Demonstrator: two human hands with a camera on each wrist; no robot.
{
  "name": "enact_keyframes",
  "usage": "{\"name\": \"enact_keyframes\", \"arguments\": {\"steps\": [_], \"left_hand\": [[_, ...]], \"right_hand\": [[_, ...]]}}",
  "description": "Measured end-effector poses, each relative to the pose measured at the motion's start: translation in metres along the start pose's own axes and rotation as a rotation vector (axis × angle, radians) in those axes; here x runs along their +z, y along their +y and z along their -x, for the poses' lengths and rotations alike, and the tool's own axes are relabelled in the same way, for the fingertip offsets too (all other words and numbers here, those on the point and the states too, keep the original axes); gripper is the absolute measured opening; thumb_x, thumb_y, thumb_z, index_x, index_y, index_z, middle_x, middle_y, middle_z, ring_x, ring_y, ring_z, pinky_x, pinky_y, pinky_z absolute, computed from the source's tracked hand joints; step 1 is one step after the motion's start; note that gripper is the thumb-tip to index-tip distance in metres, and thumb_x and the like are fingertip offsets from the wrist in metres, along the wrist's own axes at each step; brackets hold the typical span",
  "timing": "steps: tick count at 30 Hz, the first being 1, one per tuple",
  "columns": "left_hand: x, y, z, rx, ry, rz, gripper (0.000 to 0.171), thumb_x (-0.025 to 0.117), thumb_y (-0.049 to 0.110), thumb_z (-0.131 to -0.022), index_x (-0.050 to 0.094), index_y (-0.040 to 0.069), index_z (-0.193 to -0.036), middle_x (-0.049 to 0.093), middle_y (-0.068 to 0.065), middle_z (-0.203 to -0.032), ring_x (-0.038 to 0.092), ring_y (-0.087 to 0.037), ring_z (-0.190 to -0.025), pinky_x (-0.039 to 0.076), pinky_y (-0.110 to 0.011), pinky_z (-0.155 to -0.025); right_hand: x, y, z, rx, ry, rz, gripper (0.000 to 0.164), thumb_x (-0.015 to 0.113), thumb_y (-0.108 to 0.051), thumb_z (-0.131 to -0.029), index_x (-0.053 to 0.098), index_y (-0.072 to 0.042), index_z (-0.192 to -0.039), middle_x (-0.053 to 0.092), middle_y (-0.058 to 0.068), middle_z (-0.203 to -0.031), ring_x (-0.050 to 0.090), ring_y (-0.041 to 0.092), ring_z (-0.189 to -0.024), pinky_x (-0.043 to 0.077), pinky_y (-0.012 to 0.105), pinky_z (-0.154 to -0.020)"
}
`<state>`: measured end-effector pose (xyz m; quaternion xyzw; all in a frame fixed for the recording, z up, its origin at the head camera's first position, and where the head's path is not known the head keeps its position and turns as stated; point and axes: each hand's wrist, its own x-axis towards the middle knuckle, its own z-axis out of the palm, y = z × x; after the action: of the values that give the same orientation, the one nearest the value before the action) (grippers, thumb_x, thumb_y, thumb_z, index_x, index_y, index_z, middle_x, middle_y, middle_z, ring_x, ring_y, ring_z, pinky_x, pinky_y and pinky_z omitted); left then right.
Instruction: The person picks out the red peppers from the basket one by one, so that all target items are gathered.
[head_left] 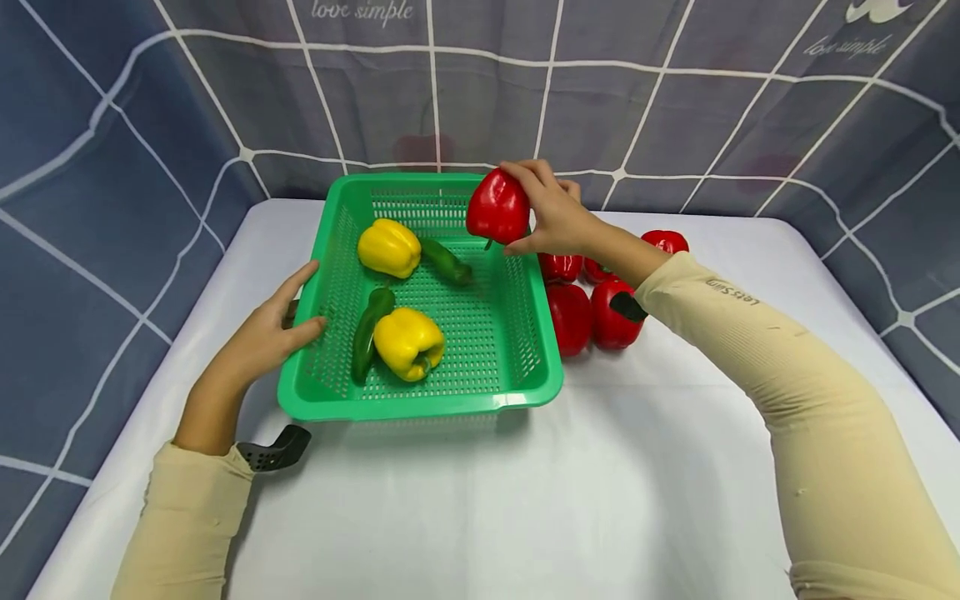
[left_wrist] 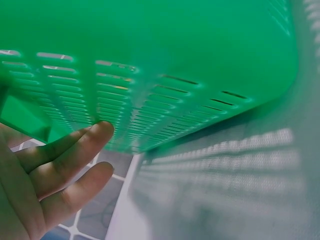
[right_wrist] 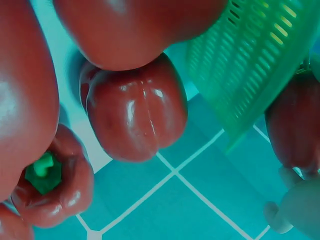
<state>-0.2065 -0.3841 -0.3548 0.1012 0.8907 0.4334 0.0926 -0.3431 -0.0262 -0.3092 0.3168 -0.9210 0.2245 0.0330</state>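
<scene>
My right hand (head_left: 558, 218) grips a red bell pepper (head_left: 497, 207), stem down, over the right back part of a green plastic basket (head_left: 420, 407). In the right wrist view that held pepper (right_wrist: 295, 125) shows at the right edge, beyond the basket wall. At the basket's left side is my left hand (head_left: 262, 333), thumb over the rim and other fingers along the outside wall. Inside lie a yellow bell pepper (head_left: 390, 248) at the back, another yellow bell pepper (head_left: 408, 343) in front, and two long green peppers (head_left: 446, 262), one beside each.
Several red bell peppers (head_left: 617, 315) sit on the white-covered table (head_left: 465, 500), close against the basket's right side and partly under my right forearm. A grey-blue curtain (head_left: 487, 108) with white lines rises behind the table and along both sides.
</scene>
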Motion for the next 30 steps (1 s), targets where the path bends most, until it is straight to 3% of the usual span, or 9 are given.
{"name": "enact_keyframes", "arguments": {"steps": [6,14,23,30], "left_hand": [[0.001,0.0,0.0,-0.004,-0.01,-0.002,0.074,0.044,0.019,-0.09,-0.002,0.023,-0.148,0.042,-0.034,-0.126,0.051,-0.037,-0.104,0.047,-0.023,-0.069],[0.0,-0.002,0.001,0.007,-0.009,0.014,0.075,0.045,0.018,-0.09,-0.001,0.022,-0.148,0.044,-0.035,-0.122,0.054,-0.001,-0.081,0.048,-0.023,-0.065],[0.001,-0.003,0.0,0.021,0.0,0.005,0.075,0.045,0.016,-0.09,-0.001,0.019,-0.148,0.043,-0.037,-0.12,0.053,0.002,-0.08,0.048,-0.022,-0.064],[0.001,-0.003,0.0,0.02,-0.01,0.025,0.074,0.045,0.016,-0.092,-0.003,0.019,-0.148,0.043,-0.038,-0.119,0.056,0.002,-0.076,0.05,-0.024,-0.063]], "right_hand": [[-0.008,0.0,0.01,0.022,0.017,-0.007,0.102,0.082,-0.03,-0.063,0.022,-0.013,-0.144,0.026,0.012,-0.14,0.029,0.024,-0.13,0.018,0.048,-0.097],[-0.018,0.012,0.027,0.013,0.055,-0.115,0.101,0.083,-0.024,-0.061,0.025,-0.013,-0.143,0.027,0.013,-0.136,0.033,0.026,-0.126,0.035,0.046,-0.101],[-0.032,0.032,0.055,0.06,0.086,-0.147,0.1,0.083,-0.02,-0.062,0.026,-0.014,-0.143,0.025,0.014,-0.135,0.032,0.026,-0.125,0.036,0.048,-0.099],[-0.047,0.052,0.087,0.161,0.098,-0.178,0.101,0.083,-0.018,-0.062,0.023,-0.016,-0.144,0.024,0.014,-0.136,0.036,0.028,-0.119,0.038,0.046,-0.089]]}}
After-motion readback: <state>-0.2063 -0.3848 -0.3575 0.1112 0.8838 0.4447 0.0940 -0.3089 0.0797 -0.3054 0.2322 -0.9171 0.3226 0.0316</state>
